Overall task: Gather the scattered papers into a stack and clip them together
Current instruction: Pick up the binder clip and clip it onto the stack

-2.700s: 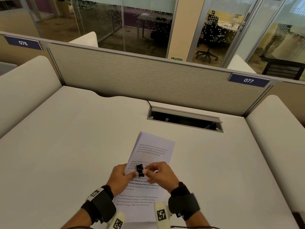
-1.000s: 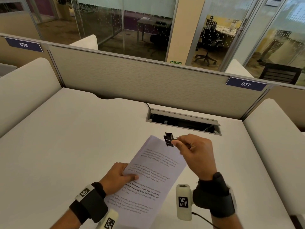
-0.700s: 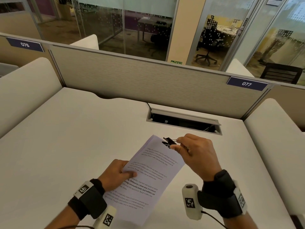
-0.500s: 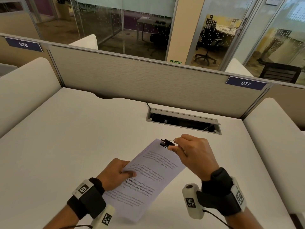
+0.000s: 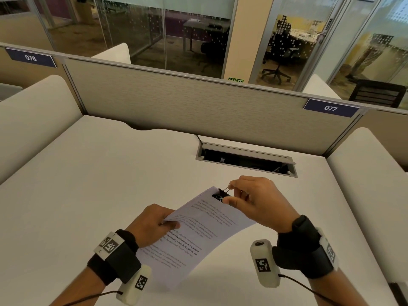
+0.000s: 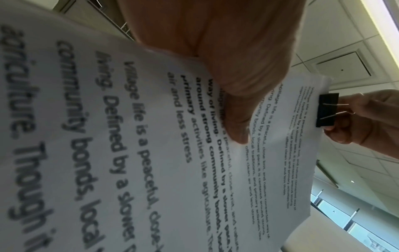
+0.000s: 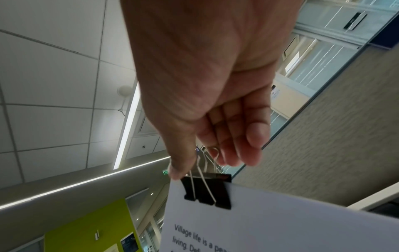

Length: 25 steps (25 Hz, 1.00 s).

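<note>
A stack of printed white papers [image 5: 198, 230] is held tilted above the desk, its far end raised. My left hand [image 5: 152, 224] grips the stack at its left edge, thumb on top [image 6: 237, 119]. A black binder clip [image 5: 219, 195] sits on the stack's far top edge [image 6: 327, 110] [image 7: 207, 191]. My right hand [image 5: 254, 199] pinches the clip's silver wire handles between thumb and fingers [image 7: 207, 156]. The papers [image 7: 280, 221] fill the lower right of the right wrist view.
The white desk [image 5: 99, 184] stretches around the papers. An open cable hatch [image 5: 245, 160] lies just beyond the hands. A grey partition [image 5: 198, 107] closes the back, with padded side panels left [image 5: 33, 120] and right [image 5: 371, 173].
My right hand carried the clip from mid-stack to the far top edge and set it on the papers. The stack turned clockwise and lifted off the desk, with my left hand still holding it.
</note>
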{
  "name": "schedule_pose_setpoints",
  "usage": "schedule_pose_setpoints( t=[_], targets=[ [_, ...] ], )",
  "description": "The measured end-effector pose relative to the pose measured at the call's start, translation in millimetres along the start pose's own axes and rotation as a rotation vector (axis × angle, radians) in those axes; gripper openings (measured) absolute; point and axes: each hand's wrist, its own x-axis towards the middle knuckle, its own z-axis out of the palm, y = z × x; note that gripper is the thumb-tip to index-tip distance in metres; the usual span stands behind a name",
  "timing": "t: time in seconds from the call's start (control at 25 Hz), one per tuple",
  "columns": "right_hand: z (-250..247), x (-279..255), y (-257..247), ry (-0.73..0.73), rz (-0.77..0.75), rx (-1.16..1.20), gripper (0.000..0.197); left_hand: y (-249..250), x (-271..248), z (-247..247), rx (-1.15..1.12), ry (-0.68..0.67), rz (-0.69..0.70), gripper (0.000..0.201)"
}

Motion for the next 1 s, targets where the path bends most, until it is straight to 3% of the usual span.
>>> schedule_pose_setpoints(
  t=[0.16,0.28,0.4,0.48,0.56,0.64,0.68,0.76,0.84,1.0],
  targets=[
    [9,3,2,0.013,0.108,0.078,0.097,-7,-2,9,-0.153,-0.007,-0.094,0.009],
    [21,2,11,0.181,0.214,0.168,0.094,-10,-4,14,-0.331,0.025,-0.156,0.027],
    [43,-1,26,0.382,0.389,0.289,0.072,-15,-8,15,-0.545,0.101,-0.233,0.045],
    [65,-6,33,0.391,0.540,0.388,0.058,-17,-12,13,-0.659,0.154,-0.281,0.047],
    [91,-12,38,0.241,0.652,0.533,0.055,-21,-14,10,-0.747,0.227,-0.316,0.050],
    [113,-18,33,0.032,0.678,0.793,0.065,-25,-16,5,-0.807,0.300,-0.341,0.050],
    [122,-21,28,-0.064,0.685,0.910,0.062,-27,-18,2,-0.829,0.328,-0.342,0.057],
    [137,-25,16,-0.215,0.662,1.053,0.030,-34,-19,-4,-0.863,0.381,-0.358,0.071],
    [149,-24,5,-0.312,0.617,1.074,0.021,-40,-23,-11,-0.897,0.449,-0.377,0.062],
    [165,-10,-10,-0.408,0.525,1.103,0.026,-54,-33,-29,-0.921,0.541,-0.411,0.040]
  ],
)
